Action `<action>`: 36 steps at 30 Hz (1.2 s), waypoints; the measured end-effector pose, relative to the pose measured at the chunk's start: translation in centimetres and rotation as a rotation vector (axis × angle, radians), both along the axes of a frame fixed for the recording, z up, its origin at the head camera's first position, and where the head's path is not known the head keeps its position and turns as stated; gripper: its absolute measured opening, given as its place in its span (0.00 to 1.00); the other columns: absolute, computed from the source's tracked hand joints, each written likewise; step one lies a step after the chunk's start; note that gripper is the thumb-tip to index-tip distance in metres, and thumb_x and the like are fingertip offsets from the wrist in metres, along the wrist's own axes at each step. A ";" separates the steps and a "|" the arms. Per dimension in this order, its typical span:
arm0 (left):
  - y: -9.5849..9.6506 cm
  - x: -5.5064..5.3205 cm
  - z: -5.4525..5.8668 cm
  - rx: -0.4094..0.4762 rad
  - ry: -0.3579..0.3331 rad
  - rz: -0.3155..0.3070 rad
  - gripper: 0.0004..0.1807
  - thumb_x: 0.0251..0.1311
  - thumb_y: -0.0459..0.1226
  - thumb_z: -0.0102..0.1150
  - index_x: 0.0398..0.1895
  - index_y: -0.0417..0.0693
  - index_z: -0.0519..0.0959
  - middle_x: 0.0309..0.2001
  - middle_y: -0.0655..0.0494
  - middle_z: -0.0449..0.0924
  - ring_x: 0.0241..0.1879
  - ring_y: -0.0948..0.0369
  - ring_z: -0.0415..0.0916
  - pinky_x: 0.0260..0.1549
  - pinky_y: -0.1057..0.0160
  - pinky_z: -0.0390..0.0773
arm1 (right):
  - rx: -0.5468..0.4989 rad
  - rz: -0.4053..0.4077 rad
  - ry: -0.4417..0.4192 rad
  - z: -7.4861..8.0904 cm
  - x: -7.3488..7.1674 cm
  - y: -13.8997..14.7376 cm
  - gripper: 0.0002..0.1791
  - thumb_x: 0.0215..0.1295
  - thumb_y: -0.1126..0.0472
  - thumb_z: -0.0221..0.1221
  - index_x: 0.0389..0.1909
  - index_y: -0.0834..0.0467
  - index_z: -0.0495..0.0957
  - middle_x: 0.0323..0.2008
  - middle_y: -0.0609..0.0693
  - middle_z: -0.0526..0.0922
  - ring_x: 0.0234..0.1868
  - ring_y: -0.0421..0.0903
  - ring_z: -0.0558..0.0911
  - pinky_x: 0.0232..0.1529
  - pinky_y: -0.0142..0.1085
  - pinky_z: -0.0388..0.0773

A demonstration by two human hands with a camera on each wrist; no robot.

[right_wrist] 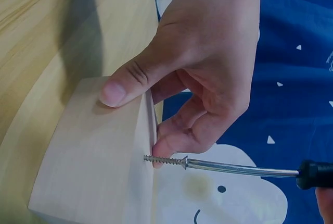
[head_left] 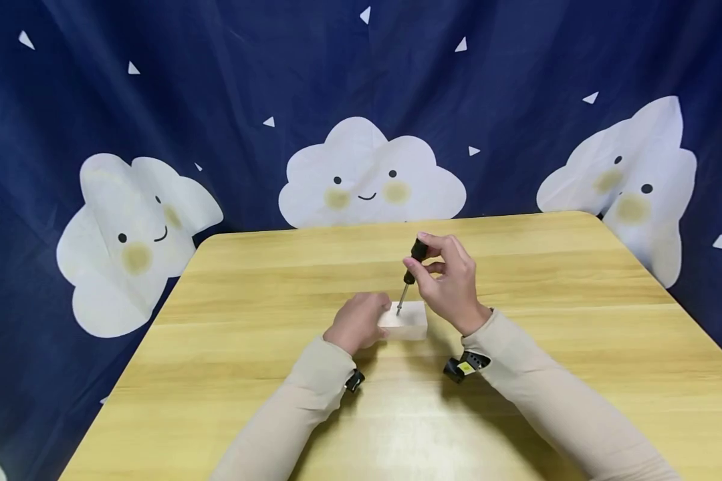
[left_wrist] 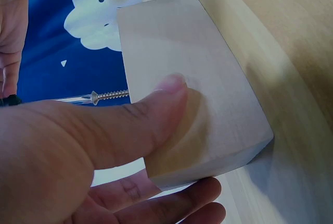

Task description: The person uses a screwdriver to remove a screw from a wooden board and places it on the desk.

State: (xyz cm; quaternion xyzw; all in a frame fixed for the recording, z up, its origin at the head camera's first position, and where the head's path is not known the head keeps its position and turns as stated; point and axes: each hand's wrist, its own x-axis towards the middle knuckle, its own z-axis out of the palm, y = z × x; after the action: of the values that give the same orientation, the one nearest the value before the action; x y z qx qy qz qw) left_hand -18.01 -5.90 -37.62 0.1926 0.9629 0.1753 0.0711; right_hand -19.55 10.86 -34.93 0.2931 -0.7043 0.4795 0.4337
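A pale wooden block (head_left: 404, 327) lies on the table, and my left hand (head_left: 357, 322) grips its left end, thumb (left_wrist: 151, 114) pressed on the near side face. From the block's top stands a screw (right_wrist: 165, 160), its tip in the wood and much of its thread showing. My right hand (head_left: 451, 277) holds a screwdriver (head_left: 419, 250) by its black handle between thumb and fingers, tilted slightly. The steel shaft (right_wrist: 239, 169) meets the screw's head in the right wrist view. Only part of the right hand shows at the left edge of the left wrist view.
The wooden table (head_left: 216, 374) has rounded far corners. Behind it hangs a dark blue curtain (head_left: 241, 67) with white clouds and small triangles. Each wrist wears a small black camera, such as the right one (head_left: 455, 369).
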 end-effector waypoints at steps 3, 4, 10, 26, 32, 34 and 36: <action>-0.1 0.1 -0.1 -0.001 -0.011 0.004 0.27 0.44 0.35 0.77 0.51 0.43 0.80 0.51 0.49 0.81 0.51 0.52 0.77 0.50 0.55 0.77 | 0.006 0.031 0.011 -0.2 0.0 0.0 0.24 0.45 0.80 0.70 0.45 0.70 0.74 0.33 0.61 0.77 0.30 0.54 0.81 0.27 0.29 0.81; -0.1 0.1 -0.1 -0.001 -0.008 0.002 0.27 0.44 0.35 0.77 0.51 0.43 0.80 0.51 0.49 0.81 0.51 0.52 0.77 0.51 0.55 0.77 | 0.003 0.038 0.016 -0.2 0.0 0.0 0.24 0.46 0.79 0.70 0.45 0.70 0.74 0.34 0.62 0.77 0.30 0.54 0.81 0.29 0.30 0.82; -0.1 0.0 -0.1 -0.005 0.017 -0.007 0.26 0.43 0.35 0.78 0.50 0.44 0.80 0.50 0.49 0.81 0.50 0.52 0.78 0.49 0.55 0.78 | -0.018 0.044 0.022 -0.2 -0.1 0.0 0.24 0.52 0.62 0.72 0.44 0.69 0.73 0.37 0.63 0.75 0.32 0.53 0.81 0.34 0.27 0.81; 0.0 0.1 -0.4 -0.006 0.008 0.004 0.26 0.43 0.35 0.78 0.49 0.44 0.80 0.50 0.49 0.82 0.49 0.52 0.78 0.48 0.55 0.78 | -0.008 0.052 -0.016 -0.4 0.1 -0.1 0.26 0.46 0.82 0.68 0.47 0.72 0.70 0.32 0.62 0.73 0.27 0.52 0.77 0.32 0.23 0.79; 0.0 0.1 -0.4 -0.010 0.003 0.009 0.26 0.43 0.35 0.78 0.49 0.45 0.80 0.50 0.50 0.81 0.48 0.53 0.78 0.47 0.55 0.79 | 0.013 0.056 -0.003 -0.5 0.0 0.1 0.27 0.49 0.82 0.66 0.52 0.70 0.72 0.32 0.61 0.75 0.29 0.50 0.78 0.31 0.27 0.81; 0.0 0.1 -0.4 -0.009 0.002 0.011 0.26 0.43 0.35 0.78 0.50 0.45 0.80 0.50 0.50 0.81 0.49 0.53 0.78 0.47 0.55 0.79 | 0.013 0.066 0.010 -0.5 0.0 0.1 0.26 0.49 0.80 0.67 0.52 0.70 0.73 0.32 0.61 0.76 0.30 0.51 0.79 0.31 0.31 0.82; -0.1 0.0 -0.4 -0.008 0.002 0.009 0.26 0.44 0.35 0.78 0.50 0.45 0.80 0.50 0.50 0.81 0.50 0.53 0.78 0.47 0.54 0.79 | 0.020 0.074 0.019 -0.5 0.1 0.1 0.26 0.48 0.77 0.70 0.51 0.69 0.75 0.34 0.61 0.77 0.30 0.52 0.80 0.29 0.34 0.83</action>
State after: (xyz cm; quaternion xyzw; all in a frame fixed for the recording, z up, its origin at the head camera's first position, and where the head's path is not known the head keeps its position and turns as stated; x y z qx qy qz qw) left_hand -17.98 -5.97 -37.97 0.1884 0.9644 0.1716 0.0700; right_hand -19.48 10.95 -35.42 0.3277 -0.6936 0.4855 0.4193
